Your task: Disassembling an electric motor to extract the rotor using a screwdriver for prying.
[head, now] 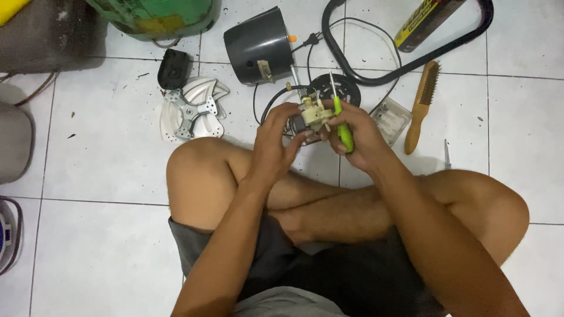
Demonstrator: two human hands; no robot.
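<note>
With your left hand (273,138) pinching the small cream switch part (314,113) above your crossed knees and your right hand (358,138) wrapped around the green screwdriver (342,120), its upward tip may slip and jab your fingers, or the part drop to the tiled floor (106,152).

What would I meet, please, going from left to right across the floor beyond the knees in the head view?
Black plastic cap → white fan part with metal bracket → dark grey motor housing → left hand → small cream part → green-handled screwdriver in the right hand → clear plastic piece → wire brush.
</note>
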